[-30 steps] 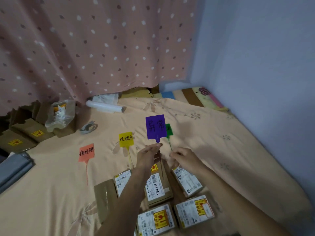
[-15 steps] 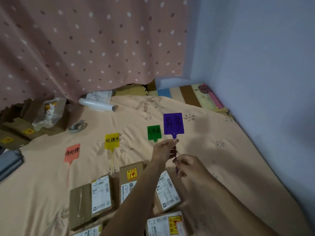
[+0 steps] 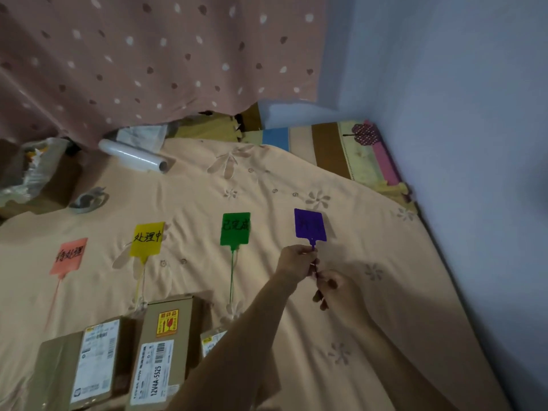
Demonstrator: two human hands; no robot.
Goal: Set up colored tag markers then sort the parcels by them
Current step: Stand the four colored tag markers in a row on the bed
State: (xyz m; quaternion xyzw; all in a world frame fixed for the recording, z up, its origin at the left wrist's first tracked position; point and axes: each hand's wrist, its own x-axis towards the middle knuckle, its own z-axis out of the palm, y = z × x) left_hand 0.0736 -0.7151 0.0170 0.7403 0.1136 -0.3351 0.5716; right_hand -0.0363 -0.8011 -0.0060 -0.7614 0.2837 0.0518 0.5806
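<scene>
Purple tag: we pinch its stem in our left hand and right hand, right of the green tag, above the bedsheet; parcels lower left.

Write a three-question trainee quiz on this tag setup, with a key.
1. True or false: the green tag lies flat on the orange sheet, with no hand on it.
2. Which tag do the left hand and right hand hold by its stem? A) yellow tag B) purple tag C) pink tag
3. Fill in: counting from the left of the view, the yellow tag is ____ in the row of four.

Key: 1 true; 2 B; 3 second.
</scene>
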